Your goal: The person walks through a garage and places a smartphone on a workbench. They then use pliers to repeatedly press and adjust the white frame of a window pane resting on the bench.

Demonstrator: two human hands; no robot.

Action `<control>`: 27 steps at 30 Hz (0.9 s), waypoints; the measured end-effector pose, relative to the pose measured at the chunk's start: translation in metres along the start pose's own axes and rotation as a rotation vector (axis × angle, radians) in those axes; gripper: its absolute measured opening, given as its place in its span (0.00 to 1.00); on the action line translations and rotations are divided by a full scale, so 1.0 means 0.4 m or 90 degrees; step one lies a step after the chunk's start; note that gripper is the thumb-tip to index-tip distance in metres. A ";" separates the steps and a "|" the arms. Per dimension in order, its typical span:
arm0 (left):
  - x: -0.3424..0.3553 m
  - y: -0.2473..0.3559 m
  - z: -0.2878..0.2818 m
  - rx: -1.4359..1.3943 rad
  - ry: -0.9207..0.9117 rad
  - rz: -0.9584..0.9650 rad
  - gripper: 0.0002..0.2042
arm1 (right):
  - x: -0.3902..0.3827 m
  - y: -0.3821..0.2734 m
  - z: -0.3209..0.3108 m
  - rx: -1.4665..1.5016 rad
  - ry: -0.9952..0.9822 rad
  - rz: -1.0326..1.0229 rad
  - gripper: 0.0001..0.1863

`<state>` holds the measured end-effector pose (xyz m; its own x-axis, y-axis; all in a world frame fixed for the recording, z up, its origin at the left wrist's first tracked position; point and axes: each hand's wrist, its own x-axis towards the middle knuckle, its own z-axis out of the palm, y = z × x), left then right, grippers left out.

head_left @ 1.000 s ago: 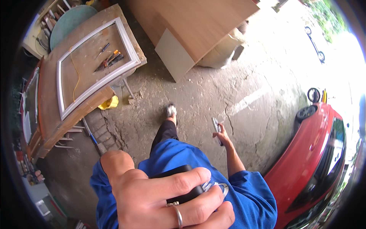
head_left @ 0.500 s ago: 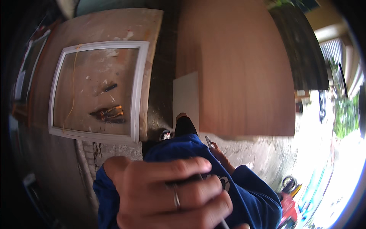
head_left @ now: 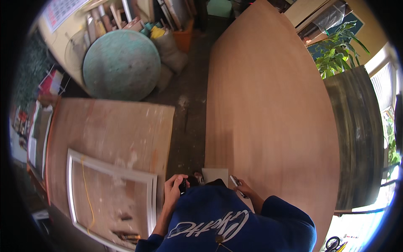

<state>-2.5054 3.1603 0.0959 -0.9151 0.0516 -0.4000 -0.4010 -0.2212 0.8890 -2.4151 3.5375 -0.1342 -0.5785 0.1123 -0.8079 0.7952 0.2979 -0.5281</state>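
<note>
My left hand [head_left: 172, 190] is closed round a small black handheld object [head_left: 182, 186], whose kind I cannot make out. My right hand [head_left: 248, 190] grips a slim silver-and-dark object [head_left: 236, 181], also too small to name. Both hands are in front of my blue top, the left nearest the worktable's edge and the right over the near end of a large brown wooden panel [head_left: 273, 105]. A pale board [head_left: 215, 175] lies between the hands, against the panel's left edge.
To the left, a white frame [head_left: 113, 169] with a yellow cord [head_left: 87, 189] and several blurred tools [head_left: 126, 236] rests on a worktable [head_left: 117, 126]. Beyond stand a round greenish disc [head_left: 121, 65], a sack [head_left: 170, 48] and an orange bin [head_left: 183, 40]. A plant [head_left: 340, 52] is at far right.
My left hand has dropped from close before the camera to beside my top, and the black object now shows in it. The view has tilted up to the far wall. My right hand keeps its hold.
</note>
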 end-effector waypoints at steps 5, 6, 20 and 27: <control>0.435 0.085 0.076 0.046 -0.035 -0.125 0.13 | 0.247 -0.468 -0.173 -0.060 0.003 -0.079 0.48; 0.525 0.106 0.089 0.062 -0.040 -0.142 0.13 | 0.332 -0.527 -0.204 -0.067 0.006 -0.104 0.49; 1.992 0.689 0.370 0.219 -0.049 0.025 0.13 | 0.890 -1.276 -0.631 0.071 0.066 0.132 0.45; 2.641 0.750 0.452 0.417 0.011 0.111 0.14 | 1.371 -1.585 -0.823 0.089 0.058 0.207 0.43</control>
<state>-3.5999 3.3244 -0.0195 -0.9701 0.0524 -0.2371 -0.1954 0.4115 0.8902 -3.2961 3.7223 -0.1565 -0.2996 0.2660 -0.9162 0.9539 0.1010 -0.2826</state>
